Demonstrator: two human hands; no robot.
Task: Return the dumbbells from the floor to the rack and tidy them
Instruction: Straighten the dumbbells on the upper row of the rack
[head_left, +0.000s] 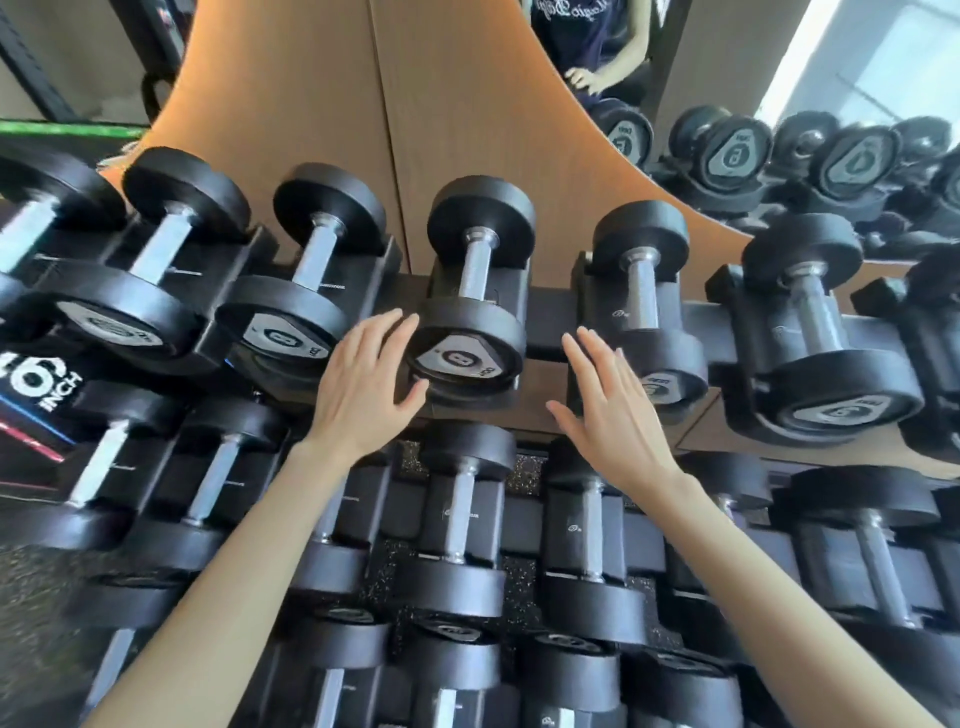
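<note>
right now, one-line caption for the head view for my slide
Left hand touches a top-row dumbbell on the rack, right hand open beside it.

The number 8 is printed on the grey end plate of the middle dumbbell (456, 359) on the top row, and another 8 is seen on the dumbbell to its left (283, 338). "16 INCH" is lettered in white on a black box (36, 382) at the left edge. Script on a navy shirt (576, 26) in the mirror cannot be read.
</note>
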